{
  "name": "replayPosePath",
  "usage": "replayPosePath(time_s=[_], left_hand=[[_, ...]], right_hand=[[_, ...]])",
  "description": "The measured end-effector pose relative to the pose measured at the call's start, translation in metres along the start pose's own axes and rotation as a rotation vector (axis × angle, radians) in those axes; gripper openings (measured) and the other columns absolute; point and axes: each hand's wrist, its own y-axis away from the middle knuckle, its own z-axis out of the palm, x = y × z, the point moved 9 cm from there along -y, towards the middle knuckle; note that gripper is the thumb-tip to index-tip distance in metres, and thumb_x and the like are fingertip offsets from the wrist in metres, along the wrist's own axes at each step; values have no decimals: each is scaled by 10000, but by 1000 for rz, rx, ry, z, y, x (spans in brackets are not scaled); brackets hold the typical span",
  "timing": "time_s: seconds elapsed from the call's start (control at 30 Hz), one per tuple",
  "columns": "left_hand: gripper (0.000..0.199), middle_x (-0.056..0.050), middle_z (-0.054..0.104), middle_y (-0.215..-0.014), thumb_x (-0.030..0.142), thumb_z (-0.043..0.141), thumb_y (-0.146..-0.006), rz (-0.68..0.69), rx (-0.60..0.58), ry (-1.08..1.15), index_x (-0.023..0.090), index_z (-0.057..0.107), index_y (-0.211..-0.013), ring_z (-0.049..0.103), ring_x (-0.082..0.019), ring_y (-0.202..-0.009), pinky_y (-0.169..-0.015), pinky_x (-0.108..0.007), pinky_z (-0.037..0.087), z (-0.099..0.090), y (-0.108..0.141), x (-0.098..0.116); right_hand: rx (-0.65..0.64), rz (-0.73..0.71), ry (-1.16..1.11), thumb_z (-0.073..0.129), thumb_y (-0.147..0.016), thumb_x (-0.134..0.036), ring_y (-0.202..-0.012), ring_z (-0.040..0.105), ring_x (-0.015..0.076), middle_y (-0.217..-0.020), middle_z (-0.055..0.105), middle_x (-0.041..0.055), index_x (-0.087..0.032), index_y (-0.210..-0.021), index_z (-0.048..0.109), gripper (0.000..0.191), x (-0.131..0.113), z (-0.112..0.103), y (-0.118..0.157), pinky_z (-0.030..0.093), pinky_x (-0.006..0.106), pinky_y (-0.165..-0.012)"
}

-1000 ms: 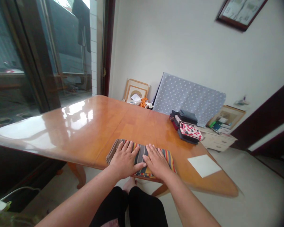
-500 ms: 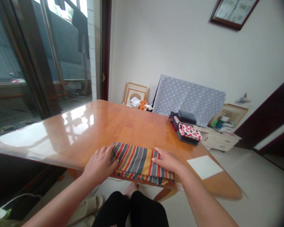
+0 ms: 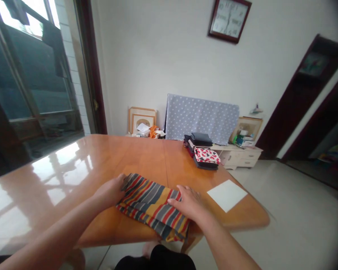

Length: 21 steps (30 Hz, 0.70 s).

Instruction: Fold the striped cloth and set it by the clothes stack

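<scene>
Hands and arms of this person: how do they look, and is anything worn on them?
The left hand and right hand are bare: no gloves, rings, watch or bracelet show. The left forearm and right forearm show no sleeve. Black trousers show below.

The striped cloth [image 3: 153, 206] is read as soft woven textile, matt and lightly creased. The wooden table [image 3: 141, 157] is finished in high-gloss varnish, and window light is mirrored in it. The white sheet of paper or card [image 3: 227, 195] is noted as smooth and matt. The polka-dot board cover [image 3: 201, 118] is taken to be matt cloth. The wall clock [image 3: 228, 20] is framed in dark polished wood. The floor [image 3: 298, 213] is laid with smooth pale tile, faintly sheened. The drawer unit [image 3: 236, 161] is seen as smooth, cream-painted.
</scene>
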Motion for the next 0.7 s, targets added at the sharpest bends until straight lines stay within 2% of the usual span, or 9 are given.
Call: replayPosePath(time_s=[0.13, 0.23, 0.3, 0.37, 0.43, 0.53, 0.6, 0.7], left_hand=[[292, -107, 684, -1106, 179, 568, -822, 120, 96, -139, 226, 583, -1109, 687, -271, -989, -783, -332, 501, -17, -59, 62], [433, -127, 631, -1243, 190, 593, -844, 214, 233, -80, 227, 556, -1273, 629, -279, -1149, -927, -363, 483, -30, -90, 105], [584, -153, 574, -1339, 257, 627, -853, 209, 321, 11, 207, 474, -1414, 584, -298, -1225, -989, -386, 461, -37, -101, 115], [590, -164, 553, -1375, 310, 611, -880, 162, 360, 116, 181, 464, -1437, 569, -290, -1244, -1013, -379, 449, -36, -103, 110], [449, -148, 613, -1300, 317, 554, -915, 110, 343, 193, 164, 557, -1337, 608, -260, -1175, -968, -344, 467, -27, -94, 95], [282, -91, 715, -1038, 304, 501, -927, 49, 257, 235, 186, 662, -1127, 671, -225, -956, -789, -299, 488, -2, -57, 69], [229, -59, 726, -933, 291, 503, -912, 29, 190, 256, 210, 679, -1034, 675, -211, -862, -710, -284, 461, 16, -21, 56], [184, -36, 733, -912, 270, 521, -893, 31, 160, 312, 226, 674, -984, 676, -197, -846, -713, -277, 445, 31, 37, 50]], right_hand=[[54, 28, -59, 514, -899, -667, -1162, 626, 338, -1251, 660, 170, -206, -1365, 578, 659, 5, -2, 17, 447, 452, -966], [53, -38, -155, 501, -928, -632, -1049, 669, 294, -1143, 698, 128, -239, -1259, 636, 531, 0, -1, 30, 482, 390, -880], [46, -89, -212, 480, -947, -629, -991, 680, 272, -1078, 712, 105, -257, -1188, 670, 483, -2, -1, 36, 492, 363, -840], [73, -94, -223, 451, -961, -635, -940, 682, 265, -1027, 716, 98, -260, -1149, 690, 483, 4, -5, 39, 498, 359, -803], [158, -70, -214, 431, -971, -632, -908, 677, 266, -1006, 710, 105, -247, -1178, 687, 507, 13, -15, 40, 504, 365, -781], [291, -119, -239, 445, -975, -605, -948, 662, 265, -1059, 694, 114, -232, -1274, 649, 520, 11, -31, 45, 516, 373, -816], [293, -248, -254, 483, -970, -576, -1038, 642, 267, -1139, 683, 110, -241, -1293, 641, 492, -9, -34, 51, 511, 381, -891], [201, -470, -231, 595, -919, -545, -1189, 580, 279, -1298, 647, 93, -250, -1343, 618, 517, -52, -24, 62, 458, 410, -1028]])
